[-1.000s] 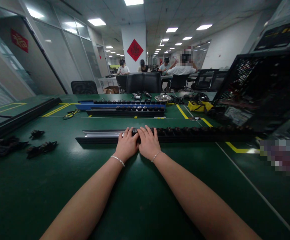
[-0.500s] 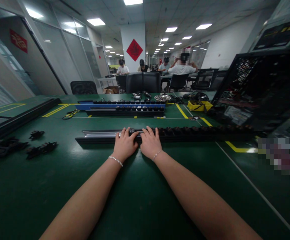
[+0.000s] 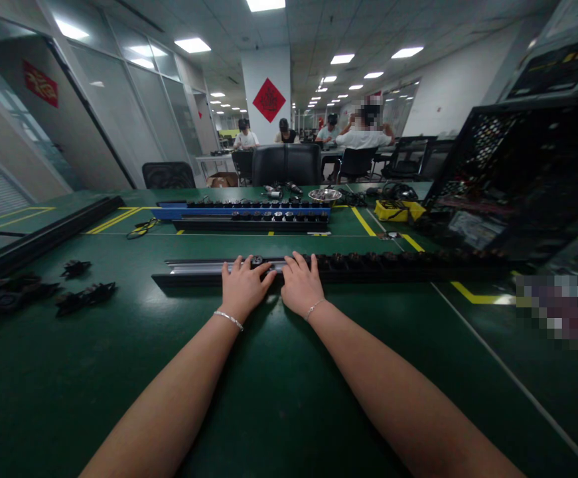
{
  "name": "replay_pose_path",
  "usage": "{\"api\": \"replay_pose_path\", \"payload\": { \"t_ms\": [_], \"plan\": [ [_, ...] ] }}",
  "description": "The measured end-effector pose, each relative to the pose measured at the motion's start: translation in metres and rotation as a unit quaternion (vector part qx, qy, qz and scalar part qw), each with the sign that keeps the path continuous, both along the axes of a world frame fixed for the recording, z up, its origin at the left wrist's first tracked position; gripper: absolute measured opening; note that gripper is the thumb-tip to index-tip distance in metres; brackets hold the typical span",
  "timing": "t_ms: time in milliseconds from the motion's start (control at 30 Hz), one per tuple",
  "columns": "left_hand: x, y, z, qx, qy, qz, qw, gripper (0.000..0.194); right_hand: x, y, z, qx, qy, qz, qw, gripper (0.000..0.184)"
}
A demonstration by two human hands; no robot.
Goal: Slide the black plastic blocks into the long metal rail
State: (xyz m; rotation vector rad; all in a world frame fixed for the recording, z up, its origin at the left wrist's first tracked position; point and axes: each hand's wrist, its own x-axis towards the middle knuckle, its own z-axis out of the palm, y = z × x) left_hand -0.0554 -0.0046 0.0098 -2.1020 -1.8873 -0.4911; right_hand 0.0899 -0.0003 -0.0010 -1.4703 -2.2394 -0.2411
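A long black rail [image 3: 196, 280] with a silvery channel lies across the green table in front of me. Along its right half sits a row of black roller-like parts [image 3: 368, 259]. My left hand [image 3: 243, 289] rests over the rail with its fingers spread. Under those fingers shows a small dark round part [image 3: 257, 261] in the channel. To its right, my right hand [image 3: 302, 287] lies on the rail, fingers apart, beside the row's left end. Both palms are turned down, and the contact under the fingertips is hidden.
Behind lie a blue rail [image 3: 169, 211] and a shorter black rail [image 3: 204, 224] with similar parts. Loose black parts [image 3: 87, 299] lie at left, near another long rail [image 3: 44, 232]. A yellow box [image 3: 398, 211], a metal dish [image 3: 324, 194] and a black perforated case [image 3: 488, 159] are at right.
My left hand has slid slightly left along the rail, and the small round part has shifted left with it. The gap between my hands is wider. My right hand stays in place.
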Motion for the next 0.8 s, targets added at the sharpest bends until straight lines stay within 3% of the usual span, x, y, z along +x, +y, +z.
{"api": "replay_pose_path", "payload": {
  "t_ms": [800],
  "plan": [
    [-0.014,0.004,0.003,-0.01,-0.012,0.047,0.999,0.039,0.001,0.001,0.0,0.003,-0.016,0.003,1.0,0.039]
  ]
}}
